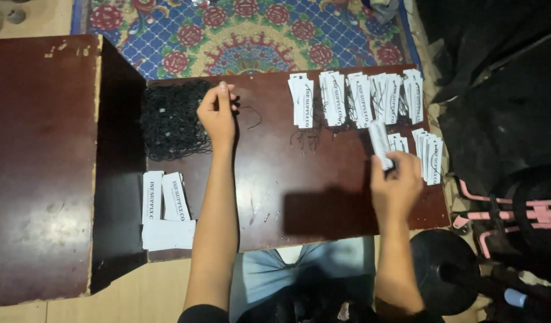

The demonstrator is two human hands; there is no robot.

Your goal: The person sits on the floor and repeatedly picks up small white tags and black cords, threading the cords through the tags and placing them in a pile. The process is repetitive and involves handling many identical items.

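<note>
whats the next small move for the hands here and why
Probably draw the left hand back toward the right hand. Its fingertips pinch a black string at the edge of the tangled string pile, while the right hand holds a white paper tag, so string and tag look ready to meet.

White paper tag tilted upright, tangled black strings heaped on table

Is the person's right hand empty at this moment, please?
No, the right hand holds a white paper tag above the dark wooden table, beside the stacks of white tags.
</note>
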